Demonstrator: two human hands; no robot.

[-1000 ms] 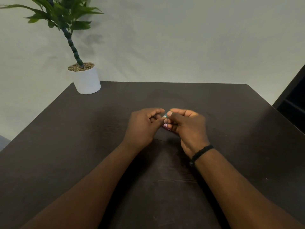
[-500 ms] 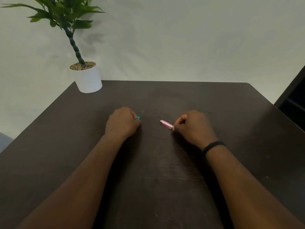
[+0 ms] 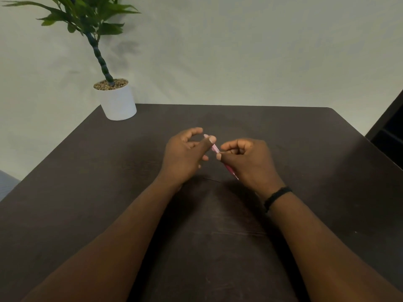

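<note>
A slim pink mechanical pencil (image 3: 215, 148) is held tilted above the middle of the dark table (image 3: 305, 153), its metal tip pointing down toward me. My right hand (image 3: 246, 162) grips its lower barrel between thumb and curled fingers. My left hand (image 3: 183, 155) is right beside it, with the thumb pressed on the pencil's upper end and the fingers curled behind. A thin dark lead or pin (image 3: 212, 179) lies on the table just below both hands. I see nothing of the small teal piece that the left hand held earlier.
A white pot with a green plant (image 3: 118, 103) stands at the table's far left corner against a pale wall. Dark furniture (image 3: 390, 127) stands off the table's right edge. A black band circles my right wrist (image 3: 275, 197).
Half a second ago the hands were apart, the left holding a teal piece and the right the pink pencil. They have come back together, and my left thumb now meets the pencil's upper end.
</note>
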